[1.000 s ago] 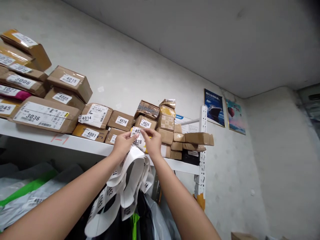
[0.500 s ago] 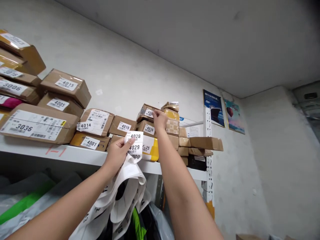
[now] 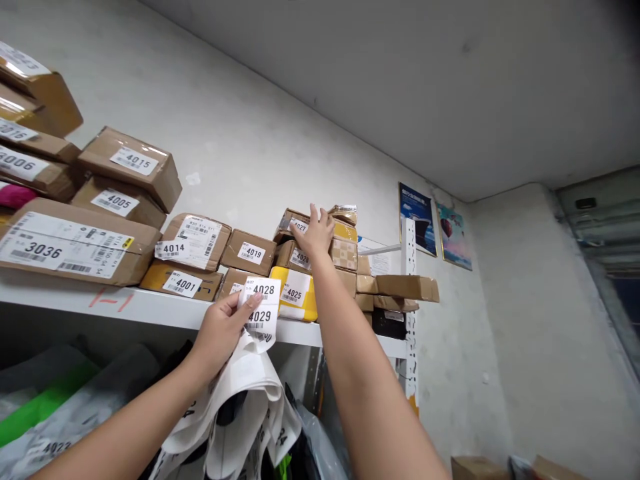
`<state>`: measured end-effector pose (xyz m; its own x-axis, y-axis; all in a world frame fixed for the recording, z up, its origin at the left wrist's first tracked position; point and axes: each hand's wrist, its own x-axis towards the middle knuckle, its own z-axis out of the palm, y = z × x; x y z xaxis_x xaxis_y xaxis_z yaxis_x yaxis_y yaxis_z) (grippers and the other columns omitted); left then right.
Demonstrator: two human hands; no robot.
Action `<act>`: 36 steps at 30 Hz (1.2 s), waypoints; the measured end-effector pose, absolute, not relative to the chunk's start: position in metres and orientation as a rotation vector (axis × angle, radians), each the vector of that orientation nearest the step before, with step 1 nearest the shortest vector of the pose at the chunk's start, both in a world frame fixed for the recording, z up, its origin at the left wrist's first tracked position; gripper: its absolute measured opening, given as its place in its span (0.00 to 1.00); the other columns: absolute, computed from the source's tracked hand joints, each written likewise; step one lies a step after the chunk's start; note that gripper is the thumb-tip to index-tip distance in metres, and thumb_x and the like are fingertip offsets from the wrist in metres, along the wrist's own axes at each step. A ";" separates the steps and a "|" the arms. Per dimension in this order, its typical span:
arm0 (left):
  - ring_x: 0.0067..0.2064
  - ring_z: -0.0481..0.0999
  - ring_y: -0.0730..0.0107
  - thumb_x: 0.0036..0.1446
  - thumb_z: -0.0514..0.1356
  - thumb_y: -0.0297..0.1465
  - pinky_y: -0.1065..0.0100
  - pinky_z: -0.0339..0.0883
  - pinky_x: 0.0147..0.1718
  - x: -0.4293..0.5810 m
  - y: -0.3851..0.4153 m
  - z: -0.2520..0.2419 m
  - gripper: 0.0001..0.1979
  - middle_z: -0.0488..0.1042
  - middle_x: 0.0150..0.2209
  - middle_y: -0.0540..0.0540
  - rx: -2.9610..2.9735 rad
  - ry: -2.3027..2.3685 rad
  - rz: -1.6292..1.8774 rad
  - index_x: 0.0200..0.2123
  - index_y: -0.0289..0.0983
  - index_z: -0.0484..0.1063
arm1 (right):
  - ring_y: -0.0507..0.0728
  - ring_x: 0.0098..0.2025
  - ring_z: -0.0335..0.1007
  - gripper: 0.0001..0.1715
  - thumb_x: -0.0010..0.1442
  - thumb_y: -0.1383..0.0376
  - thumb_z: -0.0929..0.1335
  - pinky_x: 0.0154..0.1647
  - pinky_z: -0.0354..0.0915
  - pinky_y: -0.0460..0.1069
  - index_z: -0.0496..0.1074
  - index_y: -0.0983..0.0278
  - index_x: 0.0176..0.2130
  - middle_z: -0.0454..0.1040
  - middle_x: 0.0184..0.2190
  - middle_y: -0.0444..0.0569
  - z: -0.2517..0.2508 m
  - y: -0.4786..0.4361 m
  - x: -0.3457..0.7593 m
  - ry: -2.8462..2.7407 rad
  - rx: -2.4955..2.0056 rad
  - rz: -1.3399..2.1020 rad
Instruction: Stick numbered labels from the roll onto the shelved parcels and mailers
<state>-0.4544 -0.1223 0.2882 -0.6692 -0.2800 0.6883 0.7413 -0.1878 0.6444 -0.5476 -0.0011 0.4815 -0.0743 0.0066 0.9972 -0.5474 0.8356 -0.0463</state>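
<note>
My left hand pinches the end of a long strip of number labels, whose top two read 4028 and 4029. The rest of the strip hangs in loose loops below. Higher up, my right hand is spread against the front of a small cardboard box on top of a stack, beside its label reading 4027. Under it sits a box labelled 4026, and lower still a yellow and white parcel with label 4025. Right of my fingers is a checked box.
A white metal shelf carries several labelled boxes, among them a large one marked 3036. Bagged parcels lie on the level below. A perforated upright stands at the shelf's right end, with posters behind.
My right fingers have gone from a pinch at the top box's label to spread out, uncovering 4027. My left hand and the strip have shifted slightly down and left.
</note>
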 end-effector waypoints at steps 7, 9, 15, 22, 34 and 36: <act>0.25 0.69 0.72 0.32 0.70 0.52 0.73 0.62 0.23 -0.441 -0.128 0.281 0.26 0.75 0.23 0.49 -0.524 -1.432 -1.951 0.25 0.35 0.75 | 0.79 0.59 0.50 0.48 0.39 0.46 0.74 0.51 0.56 0.71 0.66 0.67 0.53 0.58 0.59 0.68 0.493 -0.040 -0.542 -1.752 0.205 0.704; 0.24 0.68 0.72 0.32 0.69 0.52 0.73 0.62 0.23 -0.439 -0.133 0.280 0.26 0.74 0.21 0.50 -0.501 -1.443 -1.908 0.24 0.34 0.74 | 0.78 0.58 0.52 0.46 0.39 0.49 0.74 0.51 0.56 0.70 0.66 0.68 0.53 0.59 0.58 0.68 0.496 -0.040 -0.539 -1.738 0.190 0.716; 0.26 0.67 0.70 0.38 0.66 0.53 0.72 0.60 0.25 -0.438 -0.139 0.276 0.24 0.72 0.22 0.51 -0.481 -1.481 -1.732 0.23 0.35 0.72 | 0.75 0.61 0.53 0.45 0.46 0.44 0.71 0.56 0.54 0.67 0.65 0.68 0.55 0.59 0.60 0.66 0.480 -0.017 -0.502 -1.587 0.427 0.770; 0.28 0.68 0.69 0.47 0.63 0.47 0.71 0.61 0.28 -0.441 -0.120 0.263 0.19 0.71 0.21 0.51 -0.516 -1.497 -1.575 0.19 0.36 0.71 | 0.53 0.26 0.69 0.17 0.50 0.53 0.71 0.24 0.65 0.47 0.77 0.64 0.33 0.77 0.28 0.48 0.349 0.016 -0.466 -1.931 1.353 1.050; 0.26 0.70 0.67 0.42 0.63 0.50 0.70 0.61 0.26 -0.472 -0.029 0.273 0.21 0.73 0.22 0.50 -0.480 -1.555 -1.627 0.26 0.37 0.72 | 0.56 0.34 0.72 0.08 0.51 0.61 0.69 0.38 0.69 0.50 0.77 0.63 0.30 0.78 0.31 0.50 0.289 0.081 -0.489 -1.383 0.826 1.376; 0.29 0.74 0.64 0.41 0.63 0.50 0.69 0.64 0.28 -0.482 -0.021 0.271 0.25 0.77 0.28 0.47 -0.531 -1.585 -1.702 0.34 0.35 0.74 | 0.57 0.34 0.73 0.09 0.50 0.61 0.70 0.39 0.70 0.51 0.78 0.63 0.30 0.79 0.31 0.50 0.284 0.089 -0.502 -1.370 0.807 1.440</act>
